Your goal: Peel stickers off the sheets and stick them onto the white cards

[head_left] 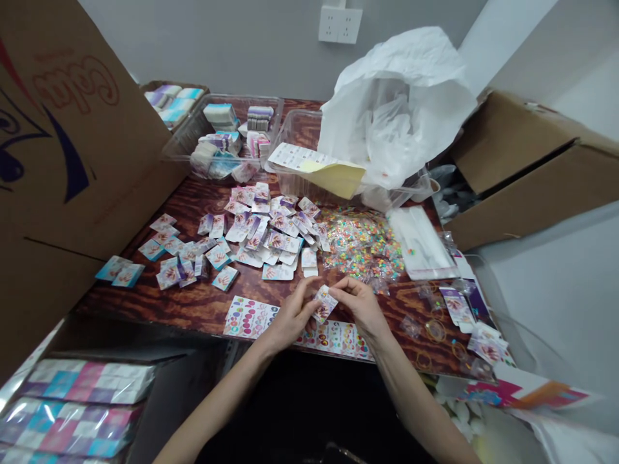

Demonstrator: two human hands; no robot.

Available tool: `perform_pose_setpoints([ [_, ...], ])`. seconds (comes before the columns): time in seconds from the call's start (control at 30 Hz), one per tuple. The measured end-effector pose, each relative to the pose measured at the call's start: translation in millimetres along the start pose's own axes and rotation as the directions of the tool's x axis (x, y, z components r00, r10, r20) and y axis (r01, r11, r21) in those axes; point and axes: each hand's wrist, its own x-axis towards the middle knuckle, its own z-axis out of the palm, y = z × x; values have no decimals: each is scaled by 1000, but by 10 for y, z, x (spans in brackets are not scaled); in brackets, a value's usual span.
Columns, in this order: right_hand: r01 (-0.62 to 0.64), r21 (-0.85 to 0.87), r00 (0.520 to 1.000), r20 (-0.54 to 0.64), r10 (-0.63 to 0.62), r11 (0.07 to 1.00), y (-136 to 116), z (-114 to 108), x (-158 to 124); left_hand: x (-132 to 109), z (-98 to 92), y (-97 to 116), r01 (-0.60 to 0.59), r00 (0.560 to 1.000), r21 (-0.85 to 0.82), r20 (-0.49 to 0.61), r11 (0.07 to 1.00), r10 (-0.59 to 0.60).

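Near the table's front edge, my left hand grips a small printed paper box, white and purple with a picture of a hand on it. The thumb and fingers of my right hand pinch the top right corner of that box. Beneath both hands lies a sheet of colourful printed nail designs, partly covered by them. Just beyond, a loose pile of similar small boxes spreads over the table. To its right is a heap of clear little bags with bright confetti-like pieces.
Clear plastic trays stand at the back, one holding stacked flat boxes. A white plastic bag rises from another. Large cardboard boxes flank the table, one at left, one at right. Rubber bands lie at right.
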Motion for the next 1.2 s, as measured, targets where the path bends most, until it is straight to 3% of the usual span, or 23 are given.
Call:
perform_pose_setpoints([
  [0.2, 116, -27, 988, -101, -118, 993, 123, 121, -99, -24, 15, -2, -6, 994, 23, -108, 1000, 9],
  [0.37, 155, -5, 978, -138, -154, 988, 177, 192, -111, -69, -13, 11, -140, 971, 258, -152, 956, 183],
  [0.47, 240, -147, 966, -56, -251, 959, 101, 196, -138, -79, -33, 9, -127, 974, 274, -150, 953, 172],
  [0.6, 410, -329, 910, 86, -406, 851, 13, 174, -168, -77, -1, -12, -95, 986, 228, -112, 969, 123],
  [0.73, 352, -368, 934, 191, -300, 861, 57, 122, -114, -119, -64, -49, -112, 987, 251, -82, 961, 136],
  [0.83, 220, -316, 974, 128, -188, 923, 134, 70, -68, -210, -400, -40, -46, 954, 344, -264, 938, 144],
  [0.87, 199, -314, 980, 85, -182, 928, 152, 58, -59, -247, -569, -26, -4, 903, 392, -395, 920, 173],
  [0.9, 205, -339, 978, 51, -200, 918, 161, 57, -54, -281, -749, -9, 44, 824, 461, -519, 886, 229],
  [0.97, 302, -469, 948, 57, -313, 830, 148, 108, -44, -324, -1092, 22, 164, 664, 626, -642, 762, 384],
  [1.03, 456, -618, 875, 177, -451, 640, 93, 270, -15, -314, -1331, 21, 312, 550, 737, -655, 600, 518],
  [1.1, 599, -690, 771, 358, -527, 406, 12, 556, 63, -248, -1427, -29, 443, 536, 760, -650, 476, 539],
  [1.2, 752, -658, 582, 632, -512, 44, -113, 1142, 309, -119, -1392, -164, 533, 600, 763, -646, 366, 472],
])
